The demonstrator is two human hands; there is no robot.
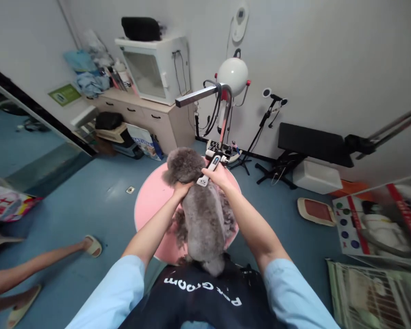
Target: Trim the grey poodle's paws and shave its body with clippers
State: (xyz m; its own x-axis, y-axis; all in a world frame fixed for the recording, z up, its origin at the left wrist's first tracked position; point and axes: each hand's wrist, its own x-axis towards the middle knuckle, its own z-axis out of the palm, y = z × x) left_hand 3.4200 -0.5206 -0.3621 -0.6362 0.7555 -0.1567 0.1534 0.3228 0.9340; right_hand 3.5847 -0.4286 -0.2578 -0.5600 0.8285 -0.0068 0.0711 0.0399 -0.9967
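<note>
A grey curly dog (202, 214) stands on a round pink table (149, 201), its head (185, 164) turned away from me. My left hand (182, 188) is closed on the fur at the back of the dog's neck. My right hand (221, 176) is wrapped round a white electric clipper (208, 170), whose blade end rests on the dog's upper back just behind the neck. Loose tufts of cut fur lie round the dog's flanks. My dark apron (205, 297) presses against the table's near edge.
A metal grooming arm (205, 93) rises behind the table. A white cabinet (154, 68) sits on a beige counter at the back left. Another person's bare legs in sandals (41, 269) stretch in from the left. A black bench (311, 144) and wire cages (373, 292) stand at the right.
</note>
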